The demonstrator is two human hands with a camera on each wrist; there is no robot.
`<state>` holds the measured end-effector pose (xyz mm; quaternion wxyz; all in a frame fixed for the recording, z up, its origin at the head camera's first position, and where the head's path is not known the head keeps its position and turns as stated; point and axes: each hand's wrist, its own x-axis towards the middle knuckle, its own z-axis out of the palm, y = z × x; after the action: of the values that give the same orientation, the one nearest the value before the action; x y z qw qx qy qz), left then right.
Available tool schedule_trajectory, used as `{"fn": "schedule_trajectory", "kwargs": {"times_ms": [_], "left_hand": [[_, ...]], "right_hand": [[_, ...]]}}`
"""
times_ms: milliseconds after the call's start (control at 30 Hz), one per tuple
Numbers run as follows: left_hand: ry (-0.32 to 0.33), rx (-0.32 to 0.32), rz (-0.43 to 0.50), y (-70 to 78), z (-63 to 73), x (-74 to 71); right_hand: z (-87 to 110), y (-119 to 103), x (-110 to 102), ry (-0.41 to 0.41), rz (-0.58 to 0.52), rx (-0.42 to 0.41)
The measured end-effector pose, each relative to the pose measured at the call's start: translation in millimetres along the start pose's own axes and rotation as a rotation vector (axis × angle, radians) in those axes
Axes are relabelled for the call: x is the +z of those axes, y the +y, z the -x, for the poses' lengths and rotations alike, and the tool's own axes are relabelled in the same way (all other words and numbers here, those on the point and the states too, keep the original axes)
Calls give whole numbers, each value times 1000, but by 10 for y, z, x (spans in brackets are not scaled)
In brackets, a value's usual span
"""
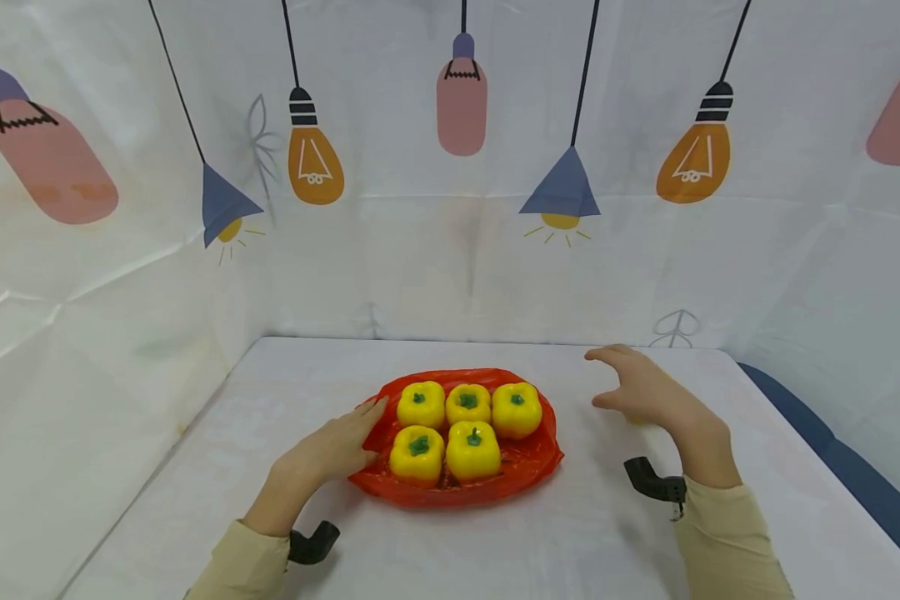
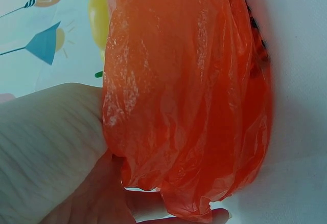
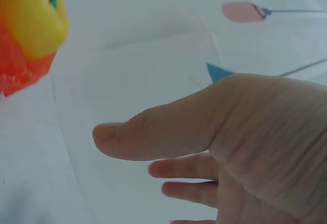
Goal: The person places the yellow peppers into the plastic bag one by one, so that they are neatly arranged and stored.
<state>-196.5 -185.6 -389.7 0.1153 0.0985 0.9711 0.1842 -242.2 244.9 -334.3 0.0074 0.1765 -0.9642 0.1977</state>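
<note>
Several yellow bell peppers point(image 1: 473, 451) with green stems sit on a flat base wrapped in red plastic point(image 1: 528, 467), three at the back and two in front. My left hand point(image 1: 333, 446) lies at the left edge of this red wrapping, fingers spread along the rim. In the left wrist view, the crinkled red plastic point(image 2: 179, 96) fills the middle and hides part of the fingers. My right hand point(image 1: 645, 390) hovers to the right, apart from the wrapping, with thumb and fingers spread. Nothing shows in it in the right wrist view, where one pepper point(image 3: 38, 14) appears at upper left.
A white-covered table point(image 1: 562, 542) bears the peppers. White cloth point(image 1: 390, 250) printed with lamps and bulbs hangs behind and on the left. A dark blue surface point(image 1: 832, 450) shows past the right table edge. Black wrist mounts point(image 1: 313, 543) stick out from both sleeves.
</note>
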Motion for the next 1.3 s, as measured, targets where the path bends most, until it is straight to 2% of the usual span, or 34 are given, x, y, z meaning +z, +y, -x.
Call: {"fn": "schedule_trajectory", "kwargs": {"times_ms": [133, 333, 567, 667, 933, 1300], "left_hand": [[0, 0, -1, -3, 4, 1], [-2, -2, 0, 7, 14, -8], [-4, -3, -3, 9, 10, -4], [-4, -7, -3, 12, 10, -4], [-14, -19, -3, 22, 10, -10], [-15, -10, -6, 14, 9, 1]], "right_hand": [[-14, 151, -9, 22, 2, 14], [-22, 345, -3, -1, 6, 73], [-3, 570, 17, 14, -3, 73], [4, 636, 41, 1, 1, 98], [1, 711, 92, -88, -49, 179], [22, 735, 73, -114, -39, 172]]}}
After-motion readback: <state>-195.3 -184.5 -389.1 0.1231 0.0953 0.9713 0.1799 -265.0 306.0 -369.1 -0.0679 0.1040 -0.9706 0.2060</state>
